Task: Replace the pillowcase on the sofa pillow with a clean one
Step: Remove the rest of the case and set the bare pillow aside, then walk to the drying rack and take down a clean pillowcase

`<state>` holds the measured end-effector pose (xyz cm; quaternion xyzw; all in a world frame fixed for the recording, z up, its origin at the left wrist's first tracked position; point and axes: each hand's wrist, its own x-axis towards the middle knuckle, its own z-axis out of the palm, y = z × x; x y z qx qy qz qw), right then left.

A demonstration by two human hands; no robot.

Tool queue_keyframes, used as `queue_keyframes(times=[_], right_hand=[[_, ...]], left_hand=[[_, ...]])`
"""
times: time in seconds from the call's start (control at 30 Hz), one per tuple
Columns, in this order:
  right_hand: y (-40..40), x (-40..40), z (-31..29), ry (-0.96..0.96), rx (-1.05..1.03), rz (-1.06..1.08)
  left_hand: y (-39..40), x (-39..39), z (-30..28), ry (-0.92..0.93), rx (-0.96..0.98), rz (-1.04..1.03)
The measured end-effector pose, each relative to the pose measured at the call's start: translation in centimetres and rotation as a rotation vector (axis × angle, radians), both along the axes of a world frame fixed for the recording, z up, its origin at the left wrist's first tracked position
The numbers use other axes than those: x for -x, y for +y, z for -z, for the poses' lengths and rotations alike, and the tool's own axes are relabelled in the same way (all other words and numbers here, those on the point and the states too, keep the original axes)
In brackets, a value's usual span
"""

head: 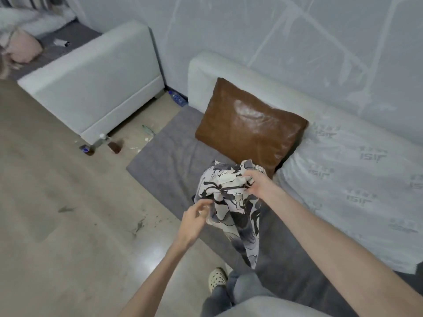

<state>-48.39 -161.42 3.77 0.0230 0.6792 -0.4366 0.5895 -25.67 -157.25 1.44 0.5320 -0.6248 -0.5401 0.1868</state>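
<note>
I have the patterned pillowcase (231, 202) bunched in my right hand (258, 183), whose fingers are curled into the upper folds, so it hangs in the air over the grey sofa seat (169, 152). My left hand (194, 219) is just beside the cloth's lower left edge, fingers loosely spread and gripping nothing that I can see. The cloth looks thin, light and floppy; I judge it will sag and twist unless I find the open hem and take hold at both corners. The brown pillow (249, 126) leans against the sofa back (229, 65), just beyond the pillowcase; its glossy skin looks slick, so the case may slide on easily but the pillow could slip away. The seat in front of the pillow is free, with the plastic-wrapped cushion (354, 184) close to the right.
</note>
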Motion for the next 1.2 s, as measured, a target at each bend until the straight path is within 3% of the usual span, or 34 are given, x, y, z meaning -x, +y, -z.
queue_keyframes(times=[0.23,0.37,0.47,0.63,0.7,0.97,1.07,1.2], right_hand=[[-7.5,-2.1,-5.3,-0.041,0.281,-0.138],[-8.0,-0.2,-5.2,-0.138,0.405,-0.137],[-6.1,2.1,-2.2,-0.046,0.311,-0.138],[-0.9,6.5,5.7,0.212,-0.155,-0.234],[1.1,7.4,7.7,0.262,-0.245,-0.316],[8.0,3.8,10.5,0.254,-0.44,-0.798],[6.2,-1.3,10.7,0.282,-0.453,-0.935],[-0.2,-11.2,10.1,0.301,-0.313,-1.15]], left_hand=[[-1.4,-5.4,0.0,0.013,-0.153,-0.261],[-1.1,-8.3,0.3,-0.024,-0.202,-0.4],[-0.4,-10.0,1.2,-0.049,-0.24,-0.469],[0.5,-10.6,2.7,-0.078,-0.322,-0.477],[0.6,-10.5,2.8,-0.072,-0.344,-0.485],[4.7,-14.1,3.8,0.038,-0.426,-0.781],[7.6,-16.5,5.2,0.07,-0.49,-0.935],[11.0,-20.7,7.4,0.113,-0.579,-1.075]])
